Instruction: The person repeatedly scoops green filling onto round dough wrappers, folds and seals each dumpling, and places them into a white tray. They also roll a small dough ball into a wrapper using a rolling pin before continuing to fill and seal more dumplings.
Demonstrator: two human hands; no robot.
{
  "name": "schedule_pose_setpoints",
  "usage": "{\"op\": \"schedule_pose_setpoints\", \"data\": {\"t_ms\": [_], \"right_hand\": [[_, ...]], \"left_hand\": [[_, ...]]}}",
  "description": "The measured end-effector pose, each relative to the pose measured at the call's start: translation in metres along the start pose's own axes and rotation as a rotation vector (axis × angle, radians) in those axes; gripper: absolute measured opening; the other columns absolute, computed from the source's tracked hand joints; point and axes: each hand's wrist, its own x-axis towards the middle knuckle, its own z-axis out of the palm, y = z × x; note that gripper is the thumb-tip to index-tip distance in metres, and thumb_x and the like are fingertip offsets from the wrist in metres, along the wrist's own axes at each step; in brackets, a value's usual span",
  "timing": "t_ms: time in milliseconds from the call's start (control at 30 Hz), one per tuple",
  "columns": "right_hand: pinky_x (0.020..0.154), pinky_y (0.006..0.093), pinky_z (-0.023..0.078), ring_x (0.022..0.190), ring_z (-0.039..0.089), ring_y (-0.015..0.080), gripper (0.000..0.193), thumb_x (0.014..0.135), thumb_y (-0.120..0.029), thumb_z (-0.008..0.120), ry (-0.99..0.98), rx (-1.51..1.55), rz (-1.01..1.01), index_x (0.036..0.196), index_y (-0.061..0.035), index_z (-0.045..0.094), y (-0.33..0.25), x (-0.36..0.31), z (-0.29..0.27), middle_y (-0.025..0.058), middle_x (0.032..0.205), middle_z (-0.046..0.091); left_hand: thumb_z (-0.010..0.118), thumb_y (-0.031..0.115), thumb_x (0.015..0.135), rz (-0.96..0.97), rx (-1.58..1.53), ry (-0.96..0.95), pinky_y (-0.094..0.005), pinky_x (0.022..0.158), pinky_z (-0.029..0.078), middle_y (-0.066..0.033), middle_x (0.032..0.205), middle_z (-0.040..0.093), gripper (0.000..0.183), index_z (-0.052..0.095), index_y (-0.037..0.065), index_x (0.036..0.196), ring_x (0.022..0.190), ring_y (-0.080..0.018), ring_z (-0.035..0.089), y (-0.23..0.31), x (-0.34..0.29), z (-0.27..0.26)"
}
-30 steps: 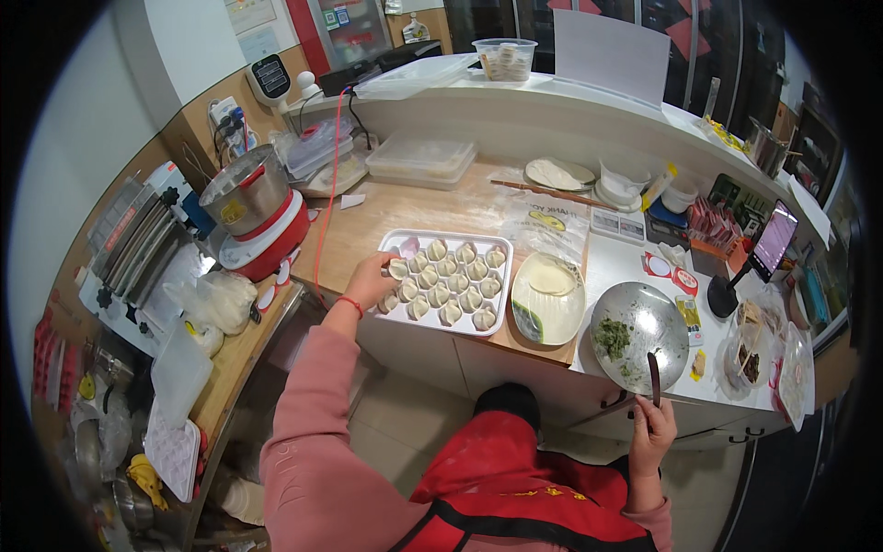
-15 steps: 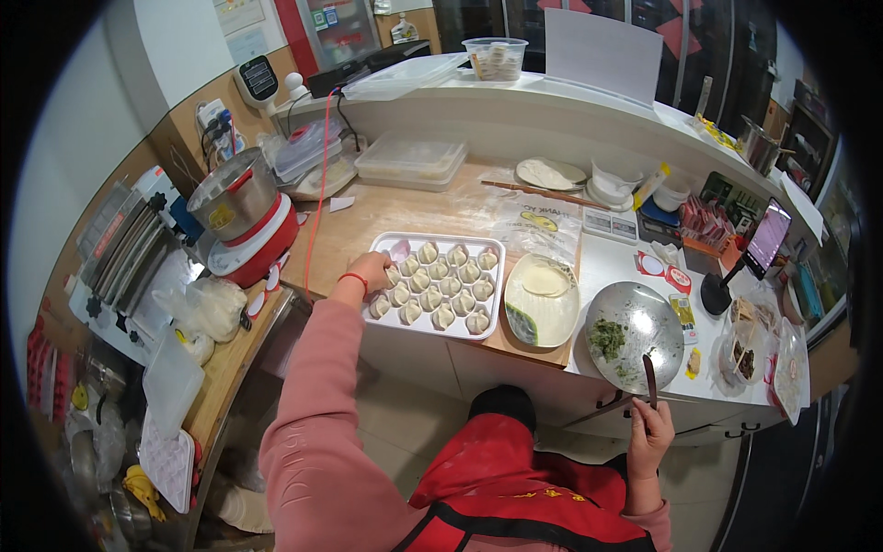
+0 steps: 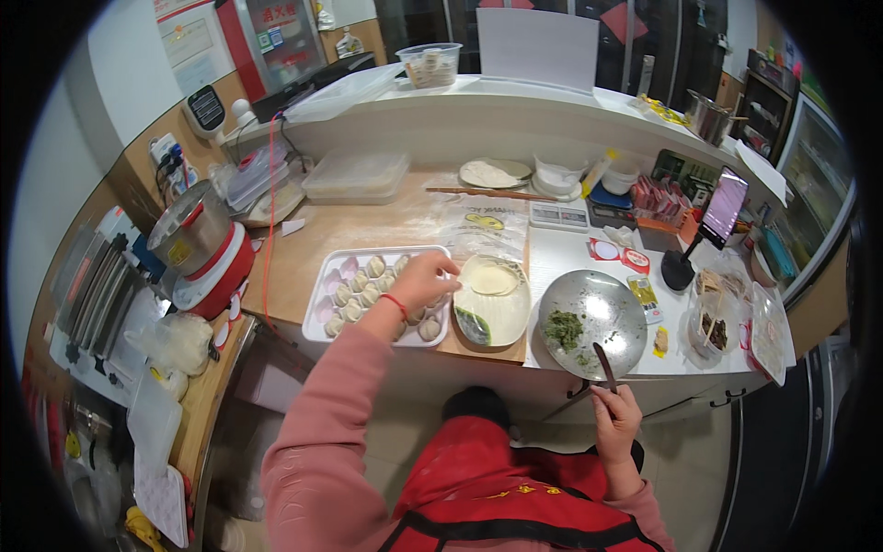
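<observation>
My left hand (image 3: 428,279), a red cord round its wrist, hovers over the right side of the white tray (image 3: 322,260). Its fingers are slightly apart at the left rim of an oval plate (image 3: 497,329), with nothing visible in them. Folded dumplings (image 3: 375,267) fill many of the tray's wells; bare pinkish wells show at its left. Pale round dough wrappers (image 3: 493,278) lie on the plate. Pinched in my right hand (image 3: 616,417) is a dark brown flat stick (image 3: 604,362), its tip over a metal bowl (image 3: 607,294). Chopped green filling (image 3: 563,329) sits in the bowl's left part.
Behind the plate lie a plastic bag (image 3: 485,224) and a rolling stick (image 3: 487,193). A phone on a stand (image 3: 679,269) and a tub of dark food (image 3: 708,331) stand at the right. A red-based mixer (image 3: 216,271) is at the left, beside a hanging red cable (image 3: 269,221).
My left hand has gone from the tray's left edge to its right side, beside the plate. The whole view has shifted, and my right hand keeps hold of the flat stick at the bowl.
</observation>
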Motion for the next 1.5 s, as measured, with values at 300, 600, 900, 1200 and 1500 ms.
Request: {"op": "schedule_pose_setpoints", "data": {"t_ms": [300, 600, 900, 1200, 1500], "right_hand": [[0.058, 0.0289, 0.041, 0.064, 0.051, 0.0181, 0.017, 0.083, 0.0, 0.069, 0.038, -0.018, -0.002, 0.099, -0.0014, 0.074, 0.008, -0.004, -0.019, 0.0065, 0.073, 0.05], [0.058, 0.0298, 0.043, 0.064, 0.054, 0.0184, 0.016, 0.083, -0.001, 0.07, 0.067, 0.022, 0.014, 0.098, -0.0037, 0.074, 0.014, -0.002, -0.018, 0.0065, 0.073, 0.055], [0.058, 0.0285, 0.041, 0.065, 0.052, 0.0164, 0.016, 0.084, -0.001, 0.069, 0.036, 0.059, 0.079, 0.098, -0.002, 0.074, 0.014, -0.001, -0.017, 0.0065, 0.073, 0.053], [0.057, 0.0242, 0.04, 0.063, 0.051, 0.0069, 0.022, 0.096, -0.019, 0.064, -0.201, 0.882, 0.736, 0.102, 0.0002, 0.074, 0.0, 0.019, 0.015, 0.0002, 0.09, 0.065], [0.059, 0.0199, 0.042, 0.065, 0.053, 0.0042, 0.015, 0.089, -0.008, 0.071, -0.002, 0.708, 0.57, 0.1, 0.0011, 0.072, -0.005, 0.024, 0.004, -0.0015, 0.076, 0.064]], "left_hand": [[0.072, 0.017, 0.074, 0.024, 0.275, -0.095, -0.0416, 0.085, 0.052, -0.0151, 0.092, 0.068, 0.012, 0.074, 0.006, 0.078, 0.093, -0.0329, 0.066, 0.021, 0.028, 0.065], [0.062, 0.011, 0.087, -0.054, 0.047, 0.136, -0.0424, 0.076, 0.052, -0.0188, 0.086, 0.068, 0.013, 0.063, 0.002, 0.096, 0.083, -0.035, 0.066, 0.019, 0.026, 0.071], [0.059, 0.003, 0.09, -0.136, -0.385, 0.329, -0.0265, 0.071, 0.051, -0.0065, 0.088, 0.068, 0.014, 0.066, 0.002, 0.103, 0.077, -0.0124, 0.063, 0.031, 0.018, 0.063], [0.062, 0.006, 0.094, -0.285, -1.121, 0.062, -0.0245, 0.073, 0.054, -0.0053, 0.096, 0.07, 0.017, 0.069, 0.0, 0.108, 0.081, -0.011, 0.066, 0.137, -0.066, 0.117], [0.055, 0.013, 0.1, -0.42, -1.453, -0.065, -0.0314, 0.09, 0.051, -0.0078, 0.124, 0.062, 0.029, 0.059, -0.001, 0.125, 0.109, -0.0156, 0.06, 0.175, -0.118, 0.183]]}}
